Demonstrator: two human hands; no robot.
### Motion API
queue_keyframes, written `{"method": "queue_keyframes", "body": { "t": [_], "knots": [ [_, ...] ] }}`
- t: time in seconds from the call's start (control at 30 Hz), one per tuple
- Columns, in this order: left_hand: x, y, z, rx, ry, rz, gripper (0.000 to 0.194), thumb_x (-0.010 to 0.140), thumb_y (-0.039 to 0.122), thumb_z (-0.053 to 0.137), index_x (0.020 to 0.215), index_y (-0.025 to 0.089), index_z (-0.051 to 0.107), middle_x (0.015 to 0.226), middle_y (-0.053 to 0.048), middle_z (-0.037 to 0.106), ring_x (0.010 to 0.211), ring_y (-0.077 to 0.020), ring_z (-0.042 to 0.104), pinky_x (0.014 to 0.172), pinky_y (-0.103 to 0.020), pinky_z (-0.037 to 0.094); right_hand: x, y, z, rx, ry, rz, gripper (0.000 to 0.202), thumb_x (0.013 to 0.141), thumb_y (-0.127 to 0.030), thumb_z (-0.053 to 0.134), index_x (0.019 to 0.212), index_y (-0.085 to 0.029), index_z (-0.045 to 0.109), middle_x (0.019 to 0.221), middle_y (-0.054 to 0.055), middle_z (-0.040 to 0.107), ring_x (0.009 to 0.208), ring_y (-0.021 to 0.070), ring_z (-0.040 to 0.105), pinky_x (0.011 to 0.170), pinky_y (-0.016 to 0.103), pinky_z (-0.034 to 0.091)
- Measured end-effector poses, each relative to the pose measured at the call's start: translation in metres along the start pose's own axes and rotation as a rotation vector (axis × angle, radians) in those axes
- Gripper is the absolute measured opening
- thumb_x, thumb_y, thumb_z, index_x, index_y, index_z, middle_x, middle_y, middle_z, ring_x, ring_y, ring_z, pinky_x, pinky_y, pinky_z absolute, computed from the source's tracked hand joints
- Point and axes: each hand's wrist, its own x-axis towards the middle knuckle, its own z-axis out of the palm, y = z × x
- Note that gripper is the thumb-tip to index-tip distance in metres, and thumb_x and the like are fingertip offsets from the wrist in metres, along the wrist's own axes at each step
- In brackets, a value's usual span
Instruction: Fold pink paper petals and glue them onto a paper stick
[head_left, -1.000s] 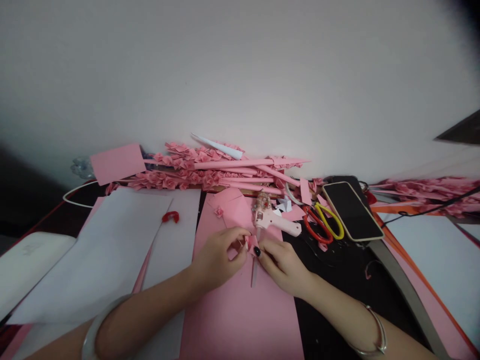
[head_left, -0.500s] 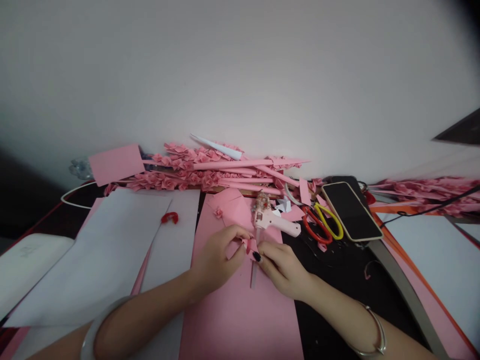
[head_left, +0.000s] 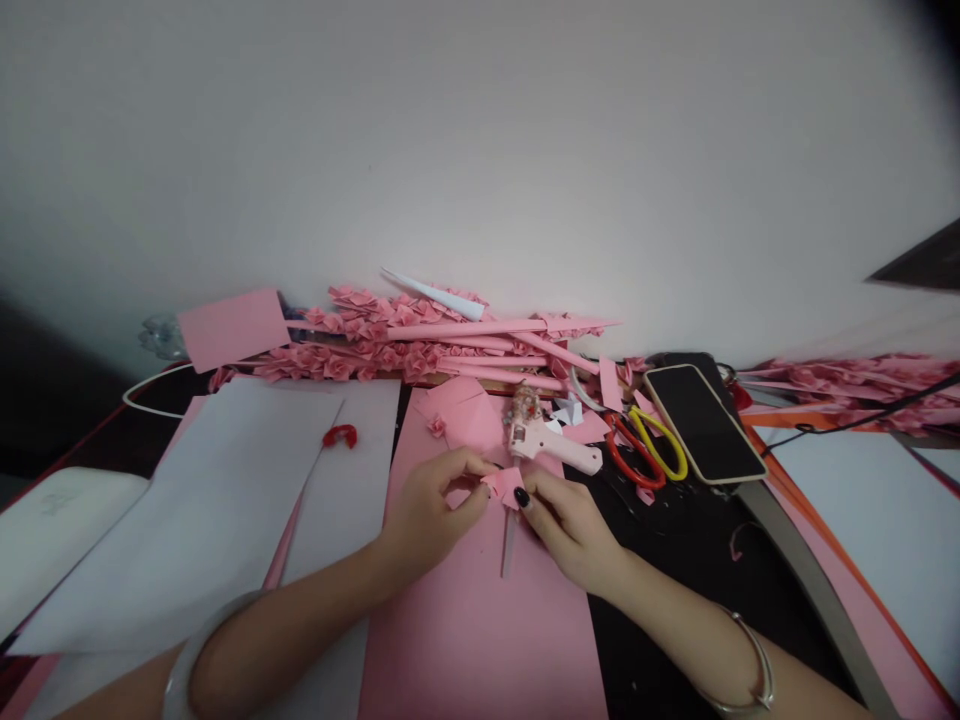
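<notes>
Between my two hands is a small folded pink paper flower [head_left: 504,486], pinched from both sides. My left hand [head_left: 433,512] grips its left edge between thumb and forefinger. On the other side, my right hand [head_left: 566,522] holds the right edge, with a dark-nailed thumb on top. Just beyond the flower lies a glue gun [head_left: 555,444], and its clear glue stick [head_left: 508,545] sticks out under my hands toward me. A large pink sheet [head_left: 480,640] lies beneath everything. A little paper rose [head_left: 436,427] rests near a pink paper piece [head_left: 472,412] farther back.
Scissors [head_left: 646,447] with red and yellow handles and a phone [head_left: 705,422] lie to the right. Bundles of pink paper flowers [head_left: 360,330] and rolled stems line the wall. White sheets [head_left: 225,500] with a red clip-like piece [head_left: 340,436] cover the left side.
The flower has been turned and lifted slightly between my fingers, showing more of its flat petals. My right fingers have shifted a little along its edge. Everything else stays put.
</notes>
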Motion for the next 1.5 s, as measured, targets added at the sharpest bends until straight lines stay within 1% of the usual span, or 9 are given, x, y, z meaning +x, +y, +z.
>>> {"method": "queue_keyframes", "body": {
  "t": [0.1,0.2,0.27,0.33,0.43,0.6,1.0,1.33,1.5],
  "knots": [
    [0.0010,0.0054,-0.0024,-0.062,-0.078,0.028,0.017,0.078,0.013,0.053,0.094,0.015,0.059,0.091,-0.006,0.064,0.087,-0.0154,0.061,0.081,-0.028,0.049,-0.0005,0.0021,-0.0008,0.059,0.038,0.060,0.019,0.094,-0.021,0.035,0.080,-0.018,0.047,0.064,-0.002,0.044,0.054,0.0113,0.041,0.051,0.023,0.033],
    [0.0027,0.0079,-0.0049,-0.166,-0.136,-0.014,0.018,0.085,0.025,0.049,0.097,0.015,0.057,0.087,-0.005,0.063,0.081,-0.0145,0.060,0.075,-0.026,0.049,-0.0010,0.0029,-0.0018,0.094,0.029,0.069,0.021,0.095,-0.023,0.034,0.079,-0.018,0.047,0.063,-0.002,0.044,0.052,0.0109,0.040,0.050,0.022,0.033],
    [0.0035,0.0063,-0.0055,-0.207,-0.167,-0.092,0.025,0.089,0.032,0.041,0.088,0.013,0.058,0.074,-0.003,0.062,0.069,-0.0128,0.060,0.067,-0.025,0.049,-0.0013,0.0027,-0.0020,0.087,-0.003,0.047,0.020,0.094,-0.022,0.035,0.079,-0.019,0.047,0.061,-0.003,0.043,0.051,0.0108,0.039,0.049,0.022,0.032],
    [0.0037,0.0032,-0.0049,-0.170,-0.191,-0.187,0.040,0.091,0.039,0.038,0.067,0.013,0.056,0.055,0.000,0.056,0.052,-0.0099,0.055,0.054,-0.021,0.045,-0.0014,0.0024,-0.0018,0.079,-0.031,0.008,0.018,0.093,-0.021,0.036,0.080,-0.019,0.048,0.060,-0.003,0.043,0.051,0.0108,0.039,0.049,0.022,0.032],
    [0.0034,0.0003,-0.0034,-0.133,-0.266,-0.261,0.045,0.089,0.044,0.039,0.061,0.013,0.056,0.053,-0.001,0.057,0.043,-0.0080,0.051,0.043,-0.019,0.038,-0.0014,0.0024,-0.0010,0.084,-0.047,-0.036,0.017,0.092,-0.019,0.037,0.079,-0.019,0.048,0.060,-0.003,0.044,0.050,0.0103,0.039,0.049,0.022,0.032],
    [0.0031,0.0012,-0.0029,-0.135,-0.322,-0.236,0.043,0.088,0.043,0.042,0.061,0.013,0.057,0.055,-0.001,0.059,0.046,-0.0085,0.053,0.047,-0.019,0.041,-0.0011,0.0027,-0.0010,0.090,-0.050,-0.040,0.018,0.092,-0.019,0.038,0.077,-0.019,0.047,0.058,-0.004,0.043,0.048,0.0100,0.038,0.048,0.021,0.032],
    [0.0029,0.0001,-0.0046,-0.065,-0.368,-0.155,0.043,0.091,0.039,0.039,0.063,0.013,0.057,0.056,-0.001,0.058,0.046,-0.0072,0.052,0.048,-0.018,0.043,-0.0024,0.0042,-0.0008,0.119,-0.051,-0.027,0.017,0.093,-0.020,0.038,0.082,-0.018,0.051,0.058,-0.004,0.043,0.047,0.0093,0.039,0.047,0.020,0.031],
    [0.0023,0.0018,-0.0035,0.046,-0.330,-0.129,0.042,0.090,0.036,0.039,0.058,0.014,0.055,0.051,0.000,0.058,0.043,-0.0078,0.054,0.045,-0.017,0.042,-0.0017,0.0034,-0.0007,0.104,-0.049,-0.022,0.018,0.092,-0.022,0.039,0.079,-0.018,0.050,0.055,-0.005,0.042,0.046,0.0092,0.038,0.045,0.021,0.031],
    [0.0015,0.0037,-0.0026,0.108,-0.311,-0.099,0.043,0.090,0.032,0.040,0.054,0.014,0.053,0.049,0.000,0.058,0.041,-0.0075,0.053,0.044,-0.017,0.041,-0.0013,0.0037,0.0003,0.097,-0.048,-0.002,0.023,0.093,-0.022,0.039,0.071,-0.018,0.045,0.055,-0.004,0.043,0.046,0.0088,0.038,0.046,0.021,0.031]
  ]
}}
